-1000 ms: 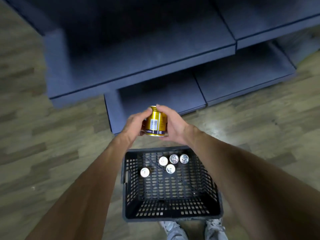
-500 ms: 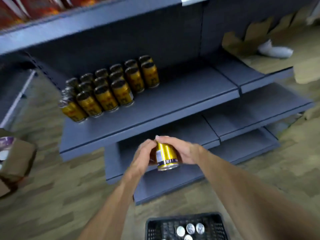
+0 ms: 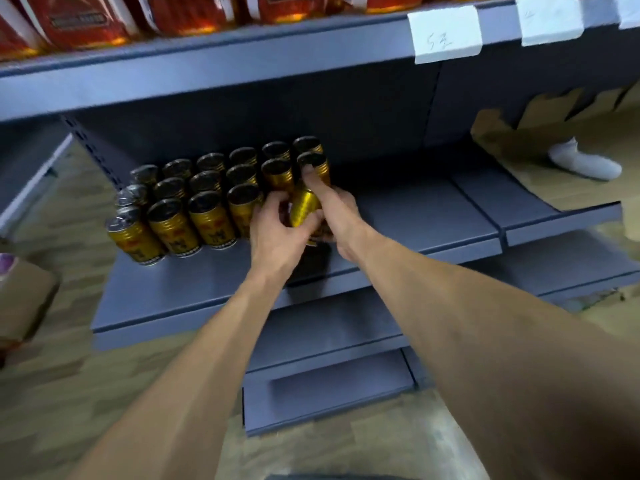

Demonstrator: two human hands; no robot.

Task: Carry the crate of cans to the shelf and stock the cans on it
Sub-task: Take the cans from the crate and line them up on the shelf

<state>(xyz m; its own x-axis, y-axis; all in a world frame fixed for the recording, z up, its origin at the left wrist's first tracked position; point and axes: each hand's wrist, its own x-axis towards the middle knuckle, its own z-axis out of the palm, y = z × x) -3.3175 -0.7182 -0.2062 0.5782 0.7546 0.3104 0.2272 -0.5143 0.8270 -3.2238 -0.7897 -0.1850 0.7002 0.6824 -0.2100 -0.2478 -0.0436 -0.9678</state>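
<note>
Currently my left hand (image 3: 277, 226) and right hand (image 3: 329, 206) clasp one gold can (image 3: 304, 207) by its sides, just right of the stocked cans (image 3: 194, 202). Rigid, smooth, probably weighty; I judge a side grip soundest.

- You stood on a wood-look plank floor (image 3: 59, 393) in mixed tan and grey-brown tones, blurred in places.
- In front of you rose blue-grey metal shelving (image 3: 214, 67); its dark back panel (image 3: 346, 109) carried a slotted upright at the far left.
- You had red packets (image 3: 79, 22) lined along the top tier, far and left.
- White paper labels (image 3: 445, 34) hung on that tier's front edge at the right; you could not read the handwriting.
- A brown cardboard box (image 3: 24, 299) sat on the floor at your left.
- Flattened cardboard (image 3: 519, 133) lay on the floor far right, with someone's white-socked foot (image 3: 585, 162) on it.
</note>
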